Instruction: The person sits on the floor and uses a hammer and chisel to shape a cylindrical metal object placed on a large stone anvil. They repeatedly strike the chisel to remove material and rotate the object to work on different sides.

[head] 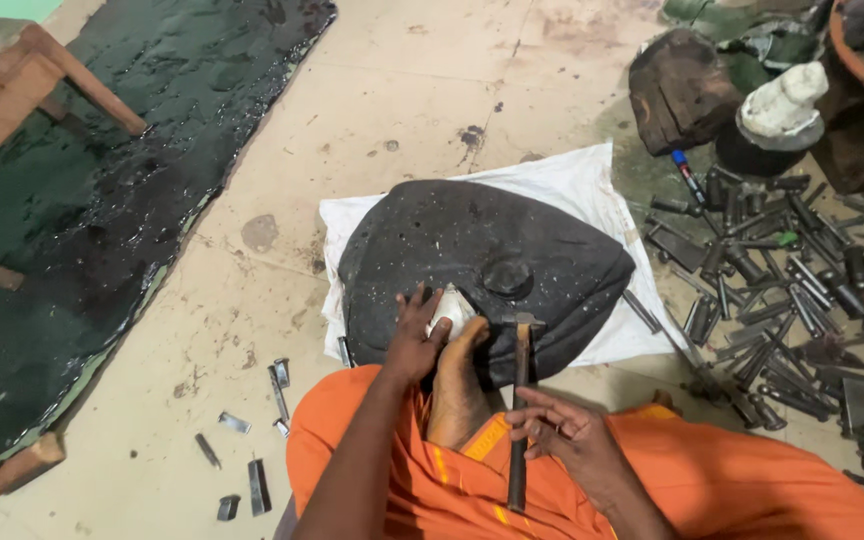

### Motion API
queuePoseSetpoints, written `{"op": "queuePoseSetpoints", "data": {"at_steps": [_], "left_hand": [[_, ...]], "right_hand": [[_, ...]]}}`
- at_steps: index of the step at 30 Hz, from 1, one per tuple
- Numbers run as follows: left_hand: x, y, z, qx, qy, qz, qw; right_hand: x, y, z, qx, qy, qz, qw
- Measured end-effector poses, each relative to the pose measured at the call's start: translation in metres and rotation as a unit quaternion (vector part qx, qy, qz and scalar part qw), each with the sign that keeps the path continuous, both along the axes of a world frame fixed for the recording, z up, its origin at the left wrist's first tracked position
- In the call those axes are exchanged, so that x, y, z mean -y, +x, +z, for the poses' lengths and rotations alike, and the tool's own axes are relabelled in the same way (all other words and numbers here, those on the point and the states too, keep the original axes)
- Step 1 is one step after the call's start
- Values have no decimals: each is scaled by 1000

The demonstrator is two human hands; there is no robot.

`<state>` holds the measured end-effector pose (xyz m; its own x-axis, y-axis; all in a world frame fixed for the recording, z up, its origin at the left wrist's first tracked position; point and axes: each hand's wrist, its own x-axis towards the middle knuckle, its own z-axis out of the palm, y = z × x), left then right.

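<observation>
Black block (482, 262) lying on white cloth (572, 185); orange garment (732, 470) showing yellow stripes; tools (792, 290) looking dark grey; floor (392, 90) showing beige.

A stone slab (482, 270) is laid on a cloth (572, 190) on the floor (402, 80). Near its front edge a small white piece (449, 310) is pinned between the left hand (412, 340) and a foot (457, 385). To the right, a hammer (520, 400) is held by the right hand (562, 435). Metal tools (792, 290) are scattered right of the cloth.
</observation>
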<state>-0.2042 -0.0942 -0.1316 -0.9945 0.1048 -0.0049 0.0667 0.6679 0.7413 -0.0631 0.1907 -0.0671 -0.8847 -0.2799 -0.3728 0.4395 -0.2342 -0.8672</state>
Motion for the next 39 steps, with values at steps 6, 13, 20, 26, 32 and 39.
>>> {"op": "queuePoseSetpoints", "data": {"at_steps": [6,13,20,26,32,39], "left_hand": [[3,-18,12,29,17,-61,998],[3,-38,11,44,12,-115,992],[1,-26,7,-146,22,-113,983],[-43,-6,47,-128,-70,-2,989],[-82,10,76,-60,-275,-20,959],[-80,42,63,-159,-291,11,943]], "right_hand": [[-3,1,-6,11,36,-35,999],[-9,5,-21,5,-27,-30,999],[-14,12,-14,25,-27,-48,998],[-7,14,0,0,-3,-44,999],[-6,16,7,-6,-5,-25,1000],[-1,16,8,8,3,-16,1000]]}}
